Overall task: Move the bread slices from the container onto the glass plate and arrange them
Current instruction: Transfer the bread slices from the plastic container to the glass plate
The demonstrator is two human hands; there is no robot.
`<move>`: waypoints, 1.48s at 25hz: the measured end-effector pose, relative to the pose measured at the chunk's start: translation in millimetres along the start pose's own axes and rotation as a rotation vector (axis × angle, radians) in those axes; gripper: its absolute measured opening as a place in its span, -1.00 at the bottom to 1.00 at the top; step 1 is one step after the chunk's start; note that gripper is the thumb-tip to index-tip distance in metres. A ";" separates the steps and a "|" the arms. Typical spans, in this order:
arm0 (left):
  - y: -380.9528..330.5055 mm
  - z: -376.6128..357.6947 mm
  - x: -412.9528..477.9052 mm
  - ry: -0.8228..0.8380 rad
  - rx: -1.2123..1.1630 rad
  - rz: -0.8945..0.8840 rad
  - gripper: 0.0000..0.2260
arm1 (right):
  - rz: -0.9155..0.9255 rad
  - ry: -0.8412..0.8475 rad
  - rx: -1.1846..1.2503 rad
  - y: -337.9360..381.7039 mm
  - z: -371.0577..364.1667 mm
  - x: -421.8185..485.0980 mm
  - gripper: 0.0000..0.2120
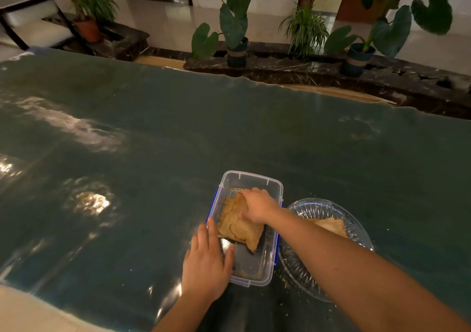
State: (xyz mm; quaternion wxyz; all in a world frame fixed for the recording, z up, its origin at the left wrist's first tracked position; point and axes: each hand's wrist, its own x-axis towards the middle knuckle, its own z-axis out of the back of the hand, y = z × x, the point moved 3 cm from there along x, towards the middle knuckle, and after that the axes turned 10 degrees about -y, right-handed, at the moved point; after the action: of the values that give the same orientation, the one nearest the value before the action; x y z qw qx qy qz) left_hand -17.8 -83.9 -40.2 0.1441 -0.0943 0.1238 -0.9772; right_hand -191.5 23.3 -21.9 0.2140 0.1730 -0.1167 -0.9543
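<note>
A clear plastic container with blue clips sits on the dark green table. Inside lies a browned bread slice, tilted up at its near corner. My right hand reaches into the container and grips the slice's far right edge. My left hand holds the container's near left rim, thumb inside the wall. To the right stands the glass plate with one bread slice on it, partly hidden by my right forearm.
Crumbs lie on the table between the container and the plate. The glossy table stretches far to the left and back. Potted plants stand on a dark stone ledge beyond the table's far edge.
</note>
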 end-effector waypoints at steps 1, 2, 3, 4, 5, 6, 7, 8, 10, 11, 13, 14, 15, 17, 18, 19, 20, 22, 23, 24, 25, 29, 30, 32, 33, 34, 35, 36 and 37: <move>0.0 -0.2 -0.1 -0.002 -0.002 0.000 -0.29 | -0.023 0.033 -0.042 0.5 -2.5 1.2 -0.42; 0.4 -0.4 0.1 -0.002 -0.001 -0.003 -0.29 | -0.032 0.028 -0.088 1.9 -4.3 2.0 -0.40; 0.8 -0.8 0.4 0.000 0.002 -0.005 -0.29 | -0.035 0.000 -0.130 3.9 -5.1 2.2 -0.40; 1.5 -1.4 0.3 0.004 0.004 -0.005 -0.29 | -0.039 -0.025 -0.161 5.2 -6.1 2.5 -0.41; 1.7 -1.6 0.4 0.006 0.003 -0.004 -0.29 | -0.049 -0.033 -0.178 5.8 -8.1 2.1 -0.43; 1.8 -1.4 0.4 0.005 0.000 -0.005 -0.28 | -0.061 -0.027 -0.185 5.6 -10.6 1.4 -0.44; 1.5 -0.8 0.5 0.003 -0.002 -0.005 -0.27 | -0.074 -0.012 -0.180 5.1 -14.3 0.2 -0.44; 0.9 -0.5 0.6 0.004 -0.002 -0.004 -0.27 | -0.085 0.006 -0.163 5.0 -18.5 -1.1 -0.43; 0.1 -0.2 0.8 0.010 0.001 0.000 -0.26 | -0.105 0.043 -0.134 7.9 -26.2 -6.2 -0.36; 0.0 0.1 0.9 0.012 0.000 0.001 -0.26 | -0.114 0.047 -0.134 10.7 -29.0 -9.1 -0.35; 0.1 0.5 1.4 0.021 0.005 0.004 -0.26 | -0.120 0.024 -0.172 17.0 -31.4 -14.0 -0.41; 0.4 0.8 1.7 0.023 0.008 0.005 -0.26 | -0.122 0.008 -0.182 19.5 -31.3 -16.2 -0.45; 0.3 1.2 1.7 0.022 0.008 0.006 -0.26 | -0.128 -0.004 -0.169 21.1 -30.8 -18.1 -0.48; -0.3 2.6 1.1 0.019 0.005 0.003 -0.25 | -0.135 -0.017 -0.083 22.5 -26.7 -23.0 -0.58; -0.5 3.3 1.0 0.013 -0.003 0.002 -0.24 | -0.142 -0.021 -0.037 22.9 -22.0 -27.2 -0.65; -0.9 4.2 1.0 0.004 -0.011 -0.002 -0.23 | -0.148 -0.029 -0.001 22.5 -15.2 -32.6 -0.72; -0.8 5.0 1.0 -0.003 -0.015 -0.008 -0.21 | -0.155 -0.043 0.034 21.6 -6.4 -38.9 -0.77; -0.4 4.5 1.1 -0.016 -0.015 -0.022 -0.20 | -0.211 -0.107 0.151 13.3 17.2 -53.6 -0.78; 0.4 3.8 1.2 -0.021 -0.014 -0.021 -0.20 | -0.252 -0.161 0.231 5.0 30.2 -61.0 -0.75; 0.4 2.9 1.1 -0.021 -0.014 -0.014 -0.20 | -0.292 -0.223 0.329 -5.7 43.5 -70.2 -0.72; 1.0 2.2 1.1 -0.018 -0.020 -0.005 -0.20 | -0.328 -0.284 0.445 -17.6 56.6 -79.5 -0.70; 1.5 3.1 2.3 0.013 -0.061 0.022 -0.23 | -0.431 -0.484 0.820 -76.2 94.8 -125.7 -0.69; 1.6 3.7 2.6 0.025 -0.068 0.032 -0.25 | -0.454 -0.496 0.859 -91.8 97.7 -135.8 -0.69; -1.1 6.4 2.2 0.040 -0.087 0.063 -0.32 | -0.496 -0.477 0.927 -122.9 91.8 -151.6 -0.66; -3.2 9.0 2.2 0.047 -0.110 0.087 -0.35 | -0.516 -0.447 0.972 -137.1 82.7 -156.7 -0.63; -4.1 10.9 3.4 0.057 -0.148 0.119 -0.37 | -0.535 -0.404 1.025 -148.6 70.5 -158.8 -0.60; -4.7 13.0 5.4 0.060 -0.195 0.153 -0.39 | -0.555 -0.350 1.069 -158.5 56.6 -159.1 -0.57; -5.2 15.5 7.3 0.054 -0.238 0.182 -0.40 | -0.579 -0.293 1.085 -166.7 42.2 -159.6 -0.53; -5.5 18.0 9.8 0.043 -0.269 0.205 -0.41 | -0.601 -0.250 1.056 -173.7 28.4 -159.6 -0.52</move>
State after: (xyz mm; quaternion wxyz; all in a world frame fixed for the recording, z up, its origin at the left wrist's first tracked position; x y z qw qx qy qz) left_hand -24.5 -85.6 -20.1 0.2262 -0.0789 0.2657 -0.9338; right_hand -130.8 252.2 -2.8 -0.1941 0.1677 -0.5434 -0.7993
